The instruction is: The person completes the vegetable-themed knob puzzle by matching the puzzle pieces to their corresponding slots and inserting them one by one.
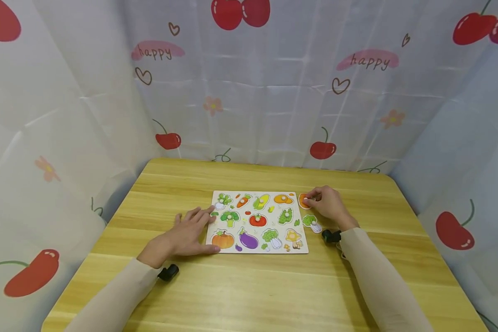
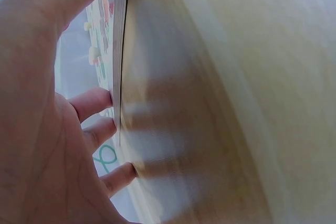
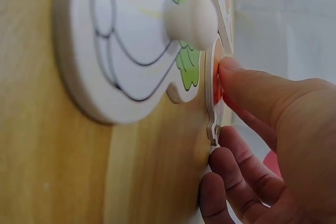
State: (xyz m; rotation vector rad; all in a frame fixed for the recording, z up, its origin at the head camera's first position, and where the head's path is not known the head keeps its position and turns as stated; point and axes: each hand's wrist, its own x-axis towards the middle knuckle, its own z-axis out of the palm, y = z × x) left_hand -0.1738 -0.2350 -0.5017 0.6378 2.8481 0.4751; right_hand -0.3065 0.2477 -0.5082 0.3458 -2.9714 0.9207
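Observation:
A white wooden vegetable puzzle board (image 1: 240,230) lies on the table, with several knobbed pieces in it. My left hand (image 1: 188,233) spreads over its left edge, the thumb at the near corner; in the left wrist view the fingers (image 2: 94,100) touch the board's edge. To the right of the board, my right hand (image 1: 329,205) pinches an orange puzzle piece (image 1: 302,201) between thumb and fingers. Its knob is hidden behind the thumb in the right wrist view. Nearer to me lies a loose bok choy piece (image 1: 312,223), its pale knob (image 3: 202,22) facing up.
The wooden table (image 1: 249,290) stretches around the board on all sides. White curtains (image 1: 257,92) with cherry prints stand along its back and sides. A small black wrist camera (image 1: 168,273) sits at the left cuff, and another camera (image 1: 331,236) at the right cuff.

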